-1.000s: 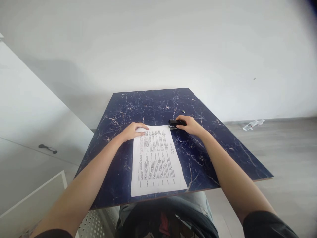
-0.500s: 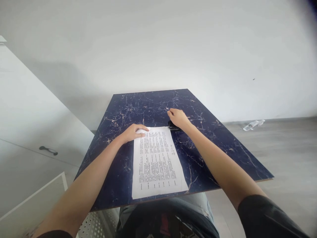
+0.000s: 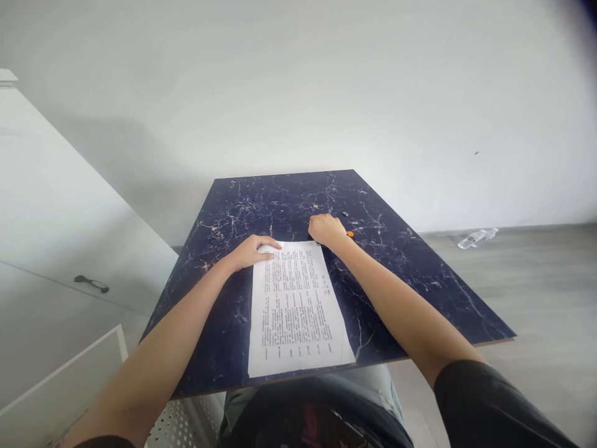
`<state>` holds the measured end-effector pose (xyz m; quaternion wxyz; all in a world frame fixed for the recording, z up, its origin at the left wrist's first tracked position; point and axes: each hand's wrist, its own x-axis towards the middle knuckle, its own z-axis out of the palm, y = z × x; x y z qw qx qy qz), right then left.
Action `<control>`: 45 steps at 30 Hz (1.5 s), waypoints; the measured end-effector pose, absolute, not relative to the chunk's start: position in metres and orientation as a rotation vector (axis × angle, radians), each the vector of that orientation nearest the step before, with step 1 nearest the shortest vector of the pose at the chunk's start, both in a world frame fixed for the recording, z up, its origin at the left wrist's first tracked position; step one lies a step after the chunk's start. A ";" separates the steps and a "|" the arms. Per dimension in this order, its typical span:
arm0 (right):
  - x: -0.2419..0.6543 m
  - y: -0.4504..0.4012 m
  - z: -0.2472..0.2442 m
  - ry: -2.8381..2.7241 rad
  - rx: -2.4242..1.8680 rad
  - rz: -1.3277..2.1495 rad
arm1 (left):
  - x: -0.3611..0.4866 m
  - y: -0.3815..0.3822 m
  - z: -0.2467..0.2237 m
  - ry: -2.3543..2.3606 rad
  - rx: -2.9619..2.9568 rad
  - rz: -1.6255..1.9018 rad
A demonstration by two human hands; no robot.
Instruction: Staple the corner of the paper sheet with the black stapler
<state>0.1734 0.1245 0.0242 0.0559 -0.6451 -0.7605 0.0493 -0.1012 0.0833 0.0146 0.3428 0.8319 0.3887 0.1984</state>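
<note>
A printed sheet of paper (image 3: 298, 311) lies flat on the dark blue marbled table (image 3: 209, 348), its lines of text running lengthwise. At its far left corner my left hand (image 3: 254, 251) rests with thumb and fingers apart, touching the paper. Over the far right corner my right hand (image 3: 326, 229) is closed in a fist on top of a black stapler (image 3: 319, 243), which it almost wholly hides. Whether the paper's corner sits in the stapler's jaws cannot be seen.
Beyond my right hand lies a small dark strip (image 3: 345, 213); an orange object (image 3: 350, 234) shows beside the wrist. A clear plastic item (image 3: 476, 238) is on the floor at right. A white cabinet (image 3: 56, 205) stands left, a perforated white surface (image 3: 175, 426) below the table.
My right hand has shifted left and a little lower, onto the stapler at the paper's corner, exposing the orange object and the dark strip. My left hand stays put.
</note>
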 end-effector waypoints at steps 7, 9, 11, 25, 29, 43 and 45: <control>0.164 0.119 0.018 -2.349 -1.948 -0.001 | -0.101 0.085 0.012 1.008 2.155 0.520; 0.163 0.119 0.016 -2.355 -1.956 -0.005 | -0.101 0.085 0.013 1.004 2.154 0.520; 0.161 0.118 0.014 -2.363 -1.955 -0.046 | -0.101 0.085 0.013 0.999 2.151 0.525; 0.179 0.129 0.030 -2.172 -1.810 0.142 | -0.101 0.082 0.018 1.049 2.135 0.476; 0.210 0.120 0.045 -2.128 -1.570 0.305 | -0.103 0.083 0.017 1.053 2.151 0.467; 0.270 0.093 0.025 -2.421 -1.459 0.478 | -0.100 0.084 0.001 1.074 2.395 0.558; 0.272 0.093 0.025 -2.408 -1.484 0.439 | -0.099 0.084 -0.003 1.082 2.499 0.551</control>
